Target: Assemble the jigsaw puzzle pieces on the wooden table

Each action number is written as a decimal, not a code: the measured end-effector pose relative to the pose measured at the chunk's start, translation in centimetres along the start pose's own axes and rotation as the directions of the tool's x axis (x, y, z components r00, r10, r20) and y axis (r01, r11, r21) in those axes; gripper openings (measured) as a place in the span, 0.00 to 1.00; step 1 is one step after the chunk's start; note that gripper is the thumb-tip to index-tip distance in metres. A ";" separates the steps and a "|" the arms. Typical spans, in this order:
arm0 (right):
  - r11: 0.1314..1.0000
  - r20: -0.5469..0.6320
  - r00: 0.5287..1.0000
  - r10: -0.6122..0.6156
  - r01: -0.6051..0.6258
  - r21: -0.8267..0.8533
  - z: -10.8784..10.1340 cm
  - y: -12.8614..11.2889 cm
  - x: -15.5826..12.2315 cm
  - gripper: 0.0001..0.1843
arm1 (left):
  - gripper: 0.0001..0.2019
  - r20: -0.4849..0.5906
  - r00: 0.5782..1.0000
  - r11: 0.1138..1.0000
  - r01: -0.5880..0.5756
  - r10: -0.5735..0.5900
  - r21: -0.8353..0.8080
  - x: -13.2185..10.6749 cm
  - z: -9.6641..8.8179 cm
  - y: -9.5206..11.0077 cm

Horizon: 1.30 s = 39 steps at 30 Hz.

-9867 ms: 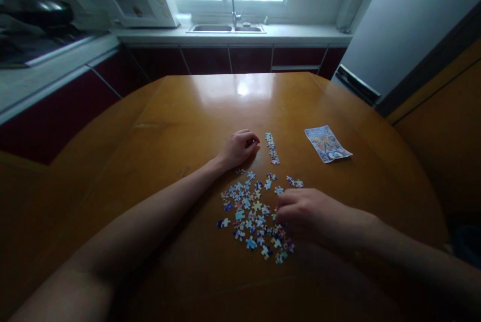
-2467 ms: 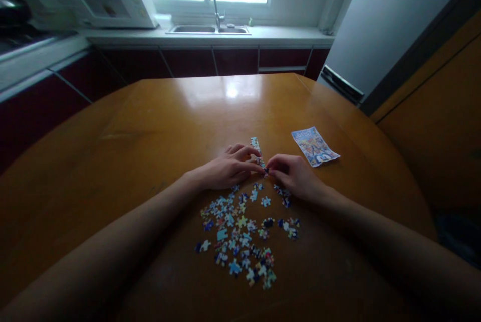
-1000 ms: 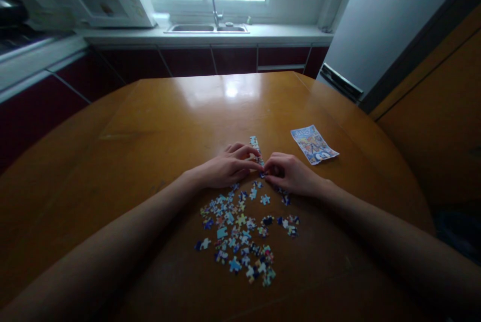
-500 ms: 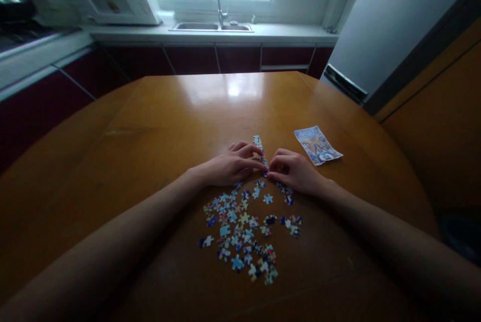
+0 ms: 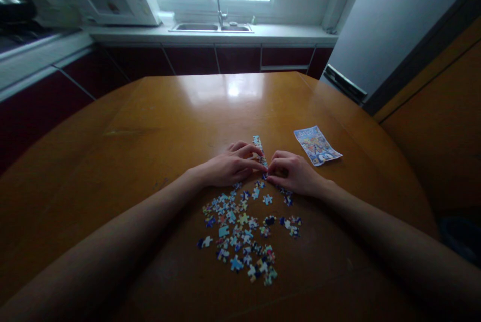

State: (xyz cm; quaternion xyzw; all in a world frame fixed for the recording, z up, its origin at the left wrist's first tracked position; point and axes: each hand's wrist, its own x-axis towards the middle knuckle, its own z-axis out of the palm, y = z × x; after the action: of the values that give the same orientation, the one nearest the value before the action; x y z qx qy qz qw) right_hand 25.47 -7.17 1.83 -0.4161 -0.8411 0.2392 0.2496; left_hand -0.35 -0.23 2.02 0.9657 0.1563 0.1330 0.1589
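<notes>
A narrow strip of joined jigsaw pieces (image 5: pixel 257 140) lies on the wooden table, pointing away from me. My left hand (image 5: pixel 236 165) rests beside it on the left, fingers stretched out, the index fingertip touching the strip's near end. At that same end my right hand (image 5: pixel 292 172) is closed in a pinch on a small dark puzzle piece (image 5: pixel 264 176), mostly covered by the fingertips. Whether this piece is locked into the strip I cannot tell. Many loose puzzle pieces (image 5: pixel 243 218) are scattered nearer to me, some partly under the right hand.
A creased picture sheet (image 5: pixel 317 145) lies right of my right hand on the wooden table (image 5: pixel 158 116). Beyond the table's far edge are a counter with a sink (image 5: pixel 199 27) and tap. A fridge (image 5: pixel 379 26) stands at the right, a microwave (image 5: pixel 112 3) at the back left.
My right fingertips have shifted very slightly toward me and left at the strip's near end. The left hand and the loose pieces stay practically where they were.
</notes>
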 end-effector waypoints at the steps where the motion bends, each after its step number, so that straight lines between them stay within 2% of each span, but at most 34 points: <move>1: 1.000 0.002 1.000 0.002 -0.002 -0.002 0.0 0.0 0.0 0.05 | 0.16 0.000 1.000 1.000 0.001 -0.001 -0.001 0.0 0.0 0.0; 28: 0.997 0.025 0.997 -0.070 0.069 0.043 -0.2 0.5 -0.2 0.06 | 0.16 0.000 1.000 1.000 0.001 -0.001 -0.007 0.0 -0.1 0.2; 34: 0.997 0.000 0.999 -0.042 0.041 0.059 -0.4 0.0 -0.2 0.06 | 0.16 -0.013 1.000 0.999 -0.007 0.006 -0.036 0.1 -0.2 0.2; 39: 0.993 0.032 0.995 -0.092 0.089 0.074 -0.2 0.0 -0.2 0.06 | 0.16 -0.006 1.000 1.000 -0.005 0.005 -0.012 0.1 -0.1 0.2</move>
State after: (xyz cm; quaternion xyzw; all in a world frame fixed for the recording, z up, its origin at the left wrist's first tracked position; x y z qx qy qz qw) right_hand 25.73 -7.28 1.92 -0.3639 -0.8540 0.2654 0.2604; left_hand -0.29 -0.35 2.19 0.9648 0.1536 0.1371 0.1638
